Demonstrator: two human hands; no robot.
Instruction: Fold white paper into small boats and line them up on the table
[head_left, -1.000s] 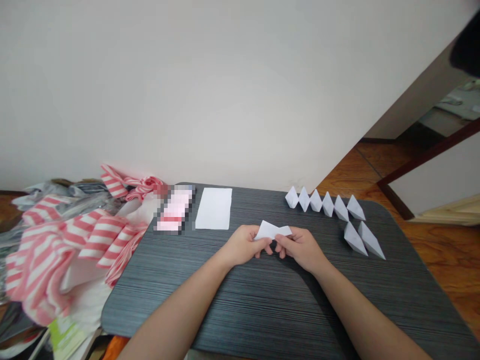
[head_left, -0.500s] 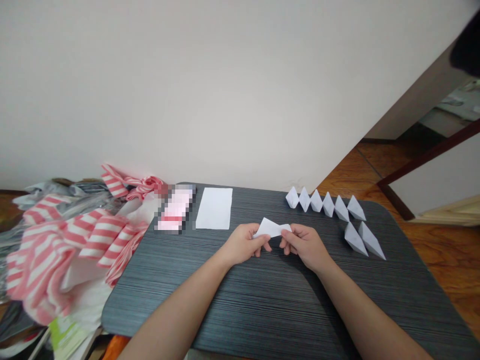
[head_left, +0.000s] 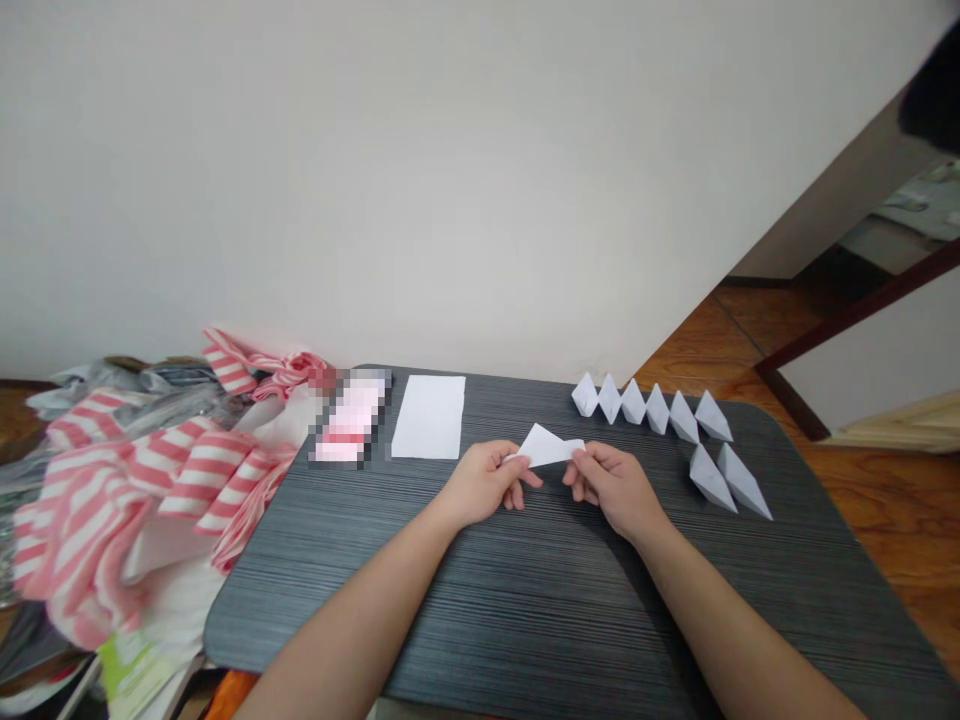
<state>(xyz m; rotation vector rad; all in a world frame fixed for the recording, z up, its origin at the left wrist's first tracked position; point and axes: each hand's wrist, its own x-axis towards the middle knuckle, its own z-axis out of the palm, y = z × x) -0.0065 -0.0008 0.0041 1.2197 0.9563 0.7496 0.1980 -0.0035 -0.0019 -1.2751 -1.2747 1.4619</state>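
A pale wall (head_left: 450,200) fills the far side, and against it stands one dark, wood-grained table (head_left: 465,620) with rounded corners. Left of the table is a heap of cloth, pink-and-white striped (head_left: 206,475) in the main, with crumpled clear plastic (head_left: 187,405) behind the stripes; it looks like bags, but what they contain cannot be made out. A green-and-white packet (head_left: 133,672) lies at the near edge of the heap, its contents hidden.

On the table's right side stand eight folded paper shapes: a row of six (head_left: 634,403) along the back, set close together, and two more (head_left: 744,482) nearer the person at the row's right end. At the back left lies one pixelated pink-and-white rectangle (head_left: 349,420), and just right of it a flat white sheet (head_left: 429,418), single or stacked, I cannot tell.

Two bare hands work at the middle, a little apart. Between them, above the table, is one piece of folded white paper (head_left: 546,452) with a raised peak towards its left. The left hand (head_left: 487,485) pinches the left end, thumb on top, lower fingers loosely bent; the right hand (head_left: 615,488) nips the right end between thumb and curled forefinger, both grips closed down to the paper's thickness
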